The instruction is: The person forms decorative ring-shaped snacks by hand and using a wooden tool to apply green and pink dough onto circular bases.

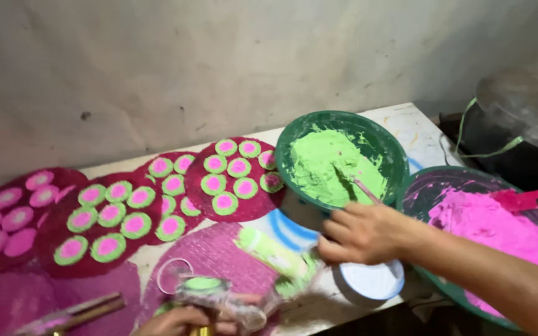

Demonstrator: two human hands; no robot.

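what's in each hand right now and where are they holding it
The right hand pinches a thin stick by its near end. The left hand holds a blurred round tool; its grip cannot be told.

Bare right forearm [499, 274], no sleeve (hands ungloved, ringless).

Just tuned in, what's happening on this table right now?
A person is working with coloured paste. The right hand holds a thin stick that dips into the green paste in the green bowl. The left hand, at the bottom edge, grips a small blurred mould-like tool with green on top. A bowl of pink paste sits to the right. Round mats hold rows of green-rimmed pink discs.
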